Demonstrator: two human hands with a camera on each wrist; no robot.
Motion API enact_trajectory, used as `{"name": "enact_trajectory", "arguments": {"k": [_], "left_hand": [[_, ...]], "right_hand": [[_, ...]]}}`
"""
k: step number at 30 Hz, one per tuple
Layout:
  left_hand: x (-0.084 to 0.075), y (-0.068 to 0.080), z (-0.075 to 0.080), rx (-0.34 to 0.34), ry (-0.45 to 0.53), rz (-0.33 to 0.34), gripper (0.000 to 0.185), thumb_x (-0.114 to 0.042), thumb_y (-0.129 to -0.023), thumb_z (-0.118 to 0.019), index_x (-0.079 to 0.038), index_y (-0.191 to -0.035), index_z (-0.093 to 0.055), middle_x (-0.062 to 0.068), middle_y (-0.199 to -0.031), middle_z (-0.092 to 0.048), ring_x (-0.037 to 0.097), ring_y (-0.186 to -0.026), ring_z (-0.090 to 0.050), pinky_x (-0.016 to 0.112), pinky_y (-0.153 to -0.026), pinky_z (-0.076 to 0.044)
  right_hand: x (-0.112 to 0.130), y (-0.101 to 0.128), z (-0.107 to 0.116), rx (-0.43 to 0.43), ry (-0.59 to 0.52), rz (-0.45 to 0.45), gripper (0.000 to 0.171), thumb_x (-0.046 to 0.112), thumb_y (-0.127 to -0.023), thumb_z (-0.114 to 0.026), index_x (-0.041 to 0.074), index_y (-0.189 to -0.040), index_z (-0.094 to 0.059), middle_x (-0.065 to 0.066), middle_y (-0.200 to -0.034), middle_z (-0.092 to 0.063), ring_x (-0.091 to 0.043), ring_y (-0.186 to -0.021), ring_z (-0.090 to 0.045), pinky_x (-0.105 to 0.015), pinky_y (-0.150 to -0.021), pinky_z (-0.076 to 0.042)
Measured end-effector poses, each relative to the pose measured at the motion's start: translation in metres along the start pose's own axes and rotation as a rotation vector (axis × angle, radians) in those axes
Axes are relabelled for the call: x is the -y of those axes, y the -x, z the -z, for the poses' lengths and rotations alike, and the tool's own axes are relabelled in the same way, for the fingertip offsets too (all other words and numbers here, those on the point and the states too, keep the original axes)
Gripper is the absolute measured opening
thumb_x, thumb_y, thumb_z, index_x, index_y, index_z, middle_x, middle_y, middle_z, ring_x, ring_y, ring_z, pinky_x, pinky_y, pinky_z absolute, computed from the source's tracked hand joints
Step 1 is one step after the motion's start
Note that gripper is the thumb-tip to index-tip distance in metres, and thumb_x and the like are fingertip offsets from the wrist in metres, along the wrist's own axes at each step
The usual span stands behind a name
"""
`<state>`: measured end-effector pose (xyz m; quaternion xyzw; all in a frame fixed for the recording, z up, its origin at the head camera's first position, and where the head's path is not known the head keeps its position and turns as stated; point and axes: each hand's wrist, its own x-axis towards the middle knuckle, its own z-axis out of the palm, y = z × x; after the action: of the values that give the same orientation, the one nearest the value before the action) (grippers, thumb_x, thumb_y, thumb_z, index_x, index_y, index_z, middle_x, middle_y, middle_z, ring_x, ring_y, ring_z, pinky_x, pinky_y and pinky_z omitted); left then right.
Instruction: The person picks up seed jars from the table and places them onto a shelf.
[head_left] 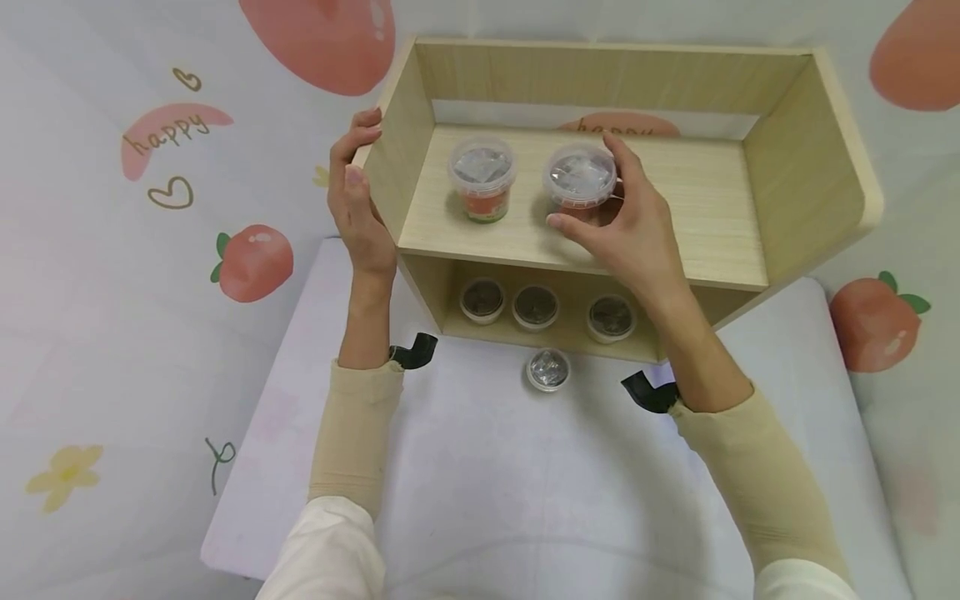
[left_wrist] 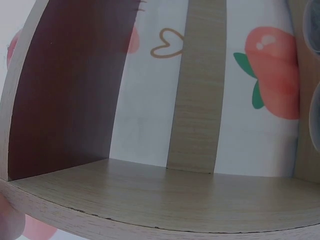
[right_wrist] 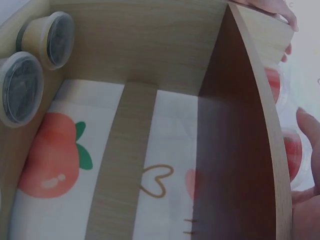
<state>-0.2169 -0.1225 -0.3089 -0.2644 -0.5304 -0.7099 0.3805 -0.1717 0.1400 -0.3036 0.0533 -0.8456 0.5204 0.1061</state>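
A two-level wooden shelf [head_left: 720, 208] stands on a white table. Two clear lidded tubs with red labels sit on its upper board. My right hand [head_left: 583, 187] grips the right tub [head_left: 579, 169] from the front, thumb on its near side and fingers over the far rim. The left tub [head_left: 482, 177] stands free beside it. My left hand [head_left: 362, 150] holds the shelf's left side panel [head_left: 390, 158], fingers hooked over its front edge. The right wrist view shows both red-labelled tubs [right_wrist: 290, 155] behind the middle board [right_wrist: 235, 130].
Three small cups with dark lids [head_left: 536, 306] stand in a row on the lower level; two of them [right_wrist: 20, 87] show in the right wrist view. Another small foil-lidded cup [head_left: 548, 369] sits on the table in front. A strawberry-print backdrop [head_left: 251, 262] hangs behind.
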Motion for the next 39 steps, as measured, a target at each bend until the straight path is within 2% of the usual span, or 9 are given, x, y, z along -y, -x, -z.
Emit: {"name": "enact_trajectory", "arguments": {"k": [4, 9, 15, 19, 27, 32, 36, 39], "left_hand": [[0.0, 0.001, 0.001, 0.001, -0.006, 0.003, 0.043, -0.016, -0.088, -0.031, 0.013, -0.109, -0.056, 0.016, -0.123, -0.06, 0.031, -0.127, -0.049, 0.048, -0.113, -0.031], [0.001, 0.001, 0.001, 0.008, -0.014, 0.006, 0.044, -0.017, -0.088, -0.031, 0.014, -0.109, -0.055, 0.016, -0.123, -0.06, 0.031, -0.127, -0.049, 0.047, -0.113, -0.031], [0.0, 0.0, 0.001, 0.008, -0.023, 0.01, 0.044, -0.019, -0.088, -0.032, 0.012, -0.109, -0.055, 0.016, -0.124, -0.059, 0.031, -0.127, -0.049, 0.047, -0.113, -0.032], [-0.001, 0.001, 0.0, 0.005, -0.015, 0.014, 0.044, -0.019, -0.088, -0.032, 0.012, -0.109, -0.056, 0.016, -0.124, -0.059, 0.031, -0.127, -0.049, 0.046, -0.113, -0.032], [-0.001, 0.001, 0.0, -0.004, -0.008, 0.013, 0.043, -0.018, -0.089, -0.031, 0.01, -0.108, -0.057, 0.016, -0.123, -0.059, 0.031, -0.127, -0.049, 0.046, -0.113, -0.032], [-0.001, 0.001, 0.0, -0.002, -0.006, 0.011, 0.043, -0.017, -0.088, -0.031, 0.01, -0.108, -0.057, 0.016, -0.123, -0.059, 0.031, -0.127, -0.049, 0.047, -0.113, -0.032], [0.0, 0.001, 0.0, 0.002, -0.009, 0.007, 0.044, -0.018, -0.088, -0.031, 0.012, -0.109, -0.056, 0.015, -0.123, -0.059, 0.031, -0.127, -0.049, 0.047, -0.113, -0.031], [0.0, 0.001, -0.001, -0.002, 0.001, 0.008, 0.043, -0.017, -0.088, -0.031, 0.011, -0.108, -0.057, 0.015, -0.123, -0.059, 0.031, -0.127, -0.049, 0.047, -0.113, -0.031]], "right_hand": [[-0.002, 0.004, 0.0, -0.015, -0.061, 0.057, 0.101, 0.017, -0.073, -0.089, 0.024, -0.155, -0.031, -0.003, -0.145, -0.048, -0.019, -0.123, -0.053, -0.028, -0.103, -0.042], [0.0, 0.016, 0.003, -0.018, -0.088, 0.098, 0.103, 0.009, -0.072, -0.087, 0.018, -0.156, -0.029, -0.002, -0.15, -0.041, -0.016, -0.131, -0.047, -0.033, -0.106, -0.042], [0.002, 0.03, 0.006, -0.038, -0.068, 0.118, 0.1, 0.008, -0.073, -0.087, 0.018, -0.154, -0.031, -0.002, -0.149, -0.038, -0.016, -0.13, -0.048, -0.034, -0.104, -0.044], [0.002, 0.038, 0.009, -0.066, -0.094, 0.123, 0.094, 0.004, -0.072, -0.086, 0.016, -0.151, -0.037, -0.004, -0.146, -0.041, -0.018, -0.13, -0.049, -0.035, -0.104, -0.045], [-0.004, 0.058, 0.013, -0.088, -0.323, 0.201, 0.077, -0.016, -0.071, -0.077, 0.002, -0.14, -0.048, -0.016, -0.14, -0.049, -0.031, -0.127, -0.05, -0.034, -0.101, -0.046], [-0.01, 0.07, 0.014, -0.046, -0.403, 0.294, 0.075, -0.021, -0.072, -0.071, -0.001, -0.14, -0.047, -0.019, -0.136, -0.051, -0.039, -0.123, -0.05, -0.034, -0.098, -0.048], [-0.015, 0.077, 0.014, -0.011, -0.419, 0.344, 0.077, -0.021, -0.072, -0.07, -0.003, -0.142, -0.043, -0.019, -0.135, -0.052, -0.038, -0.12, -0.053, -0.036, -0.098, -0.047], [-0.019, 0.084, 0.012, 0.01, -0.423, 0.36, 0.076, -0.016, -0.074, -0.075, -0.006, -0.142, -0.042, -0.02, -0.134, -0.054, -0.036, -0.119, -0.054, -0.035, -0.097, -0.047]]}}
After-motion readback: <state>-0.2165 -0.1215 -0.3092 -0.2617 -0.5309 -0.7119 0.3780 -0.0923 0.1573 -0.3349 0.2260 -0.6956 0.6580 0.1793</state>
